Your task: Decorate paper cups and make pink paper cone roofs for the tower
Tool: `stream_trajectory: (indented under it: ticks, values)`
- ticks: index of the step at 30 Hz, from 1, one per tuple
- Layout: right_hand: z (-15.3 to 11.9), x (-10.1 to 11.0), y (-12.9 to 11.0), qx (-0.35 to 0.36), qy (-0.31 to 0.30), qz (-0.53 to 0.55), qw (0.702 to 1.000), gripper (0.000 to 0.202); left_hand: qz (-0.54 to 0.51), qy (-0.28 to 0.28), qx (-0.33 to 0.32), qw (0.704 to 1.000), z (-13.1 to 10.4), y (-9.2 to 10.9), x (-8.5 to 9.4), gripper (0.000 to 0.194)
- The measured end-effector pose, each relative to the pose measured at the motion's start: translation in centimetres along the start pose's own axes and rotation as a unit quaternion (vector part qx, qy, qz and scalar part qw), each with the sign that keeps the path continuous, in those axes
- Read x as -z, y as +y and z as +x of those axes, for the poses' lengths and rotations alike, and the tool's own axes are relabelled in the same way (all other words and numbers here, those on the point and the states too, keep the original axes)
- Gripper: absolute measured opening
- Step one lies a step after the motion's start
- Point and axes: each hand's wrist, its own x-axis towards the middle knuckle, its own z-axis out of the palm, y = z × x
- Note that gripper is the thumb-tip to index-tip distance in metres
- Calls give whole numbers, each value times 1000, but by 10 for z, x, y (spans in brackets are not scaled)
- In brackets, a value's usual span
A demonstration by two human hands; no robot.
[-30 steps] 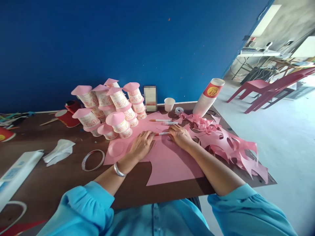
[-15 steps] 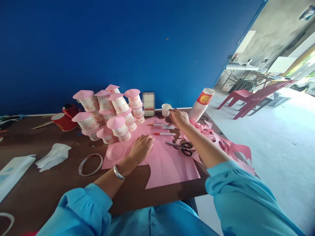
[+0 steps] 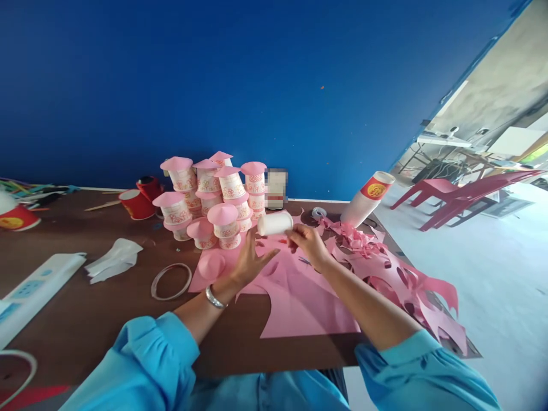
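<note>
A plain white paper cup (image 3: 275, 223) is tipped on its side in the air above the pink paper sheet (image 3: 306, 311). Its right end is pinched by the fingers of my right hand (image 3: 311, 244). My left hand (image 3: 253, 260) is just below and left of the cup, thumb and fingers spread, with nothing in it. To the left stand several stacked cups with drawn patterns and pink cone tops (image 3: 222, 216). One pink cone (image 3: 211, 266) lies near my left wrist. Scissors are mostly hidden behind my right hand.
On the right are pink paper scraps (image 3: 402, 279) and a leaning stack of cups (image 3: 363, 202). A tape roll (image 3: 319, 213) lies near the blue wall. The left side holds a white ring (image 3: 171, 281), crumpled tissue (image 3: 113, 261), a power strip (image 3: 40, 297) and red cups (image 3: 137, 204).
My right hand has brought the white cup from the table near the wall toward me and tipped it sideways. My left hand has lifted off the pink paper and opened. The view has shifted left.
</note>
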Motion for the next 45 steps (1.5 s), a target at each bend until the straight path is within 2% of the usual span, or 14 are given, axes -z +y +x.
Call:
stream_trajectory:
  ticks: [4,8,11,13,14,19,25,29,34,36,39,41,43,45]
  values:
    - [-22,-21,-4,22,-53,46,997,48,-102,14,19,995,2,2,6,54]
    - [-28,-12,6,28,-33,12,999,25,-67,19,27,997,1,9,19,43]
    - [-27,2,16,29,9,-93,995,28,-25,0,4,1000,1,13,24,41]
    - [-24,10,22,38,14,-275,961,35,-17,-18,-8,1000,2,13,25,40]
    - [-23,13,24,32,15,-311,950,35,-12,-21,-12,1000,2,13,24,39]
    - [-18,22,32,4,14,-353,936,33,11,-6,-14,1000,3,6,21,42]
    - [-19,26,33,41,-45,-369,927,17,-7,-116,40,992,3,15,20,40]
    - [-19,27,33,32,-38,-365,930,17,39,-156,37,986,4,19,19,41]
    - [-18,27,29,16,21,-337,941,20,-6,-146,-1,989,3,11,19,72]
    - [-20,27,26,20,52,-271,961,20,-25,-114,-16,993,2,10,20,78]
    - [-25,28,17,50,89,-57,993,17,17,-25,-67,997,1,17,23,70]
    - [-29,29,8,65,71,69,993,21,57,28,-123,990,1,25,24,61]
    - [-33,31,-2,71,17,137,988,27,83,37,-183,979,2,35,26,45]
    - [-34,32,-9,69,-38,171,982,32,88,9,-236,968,2,41,26,24]
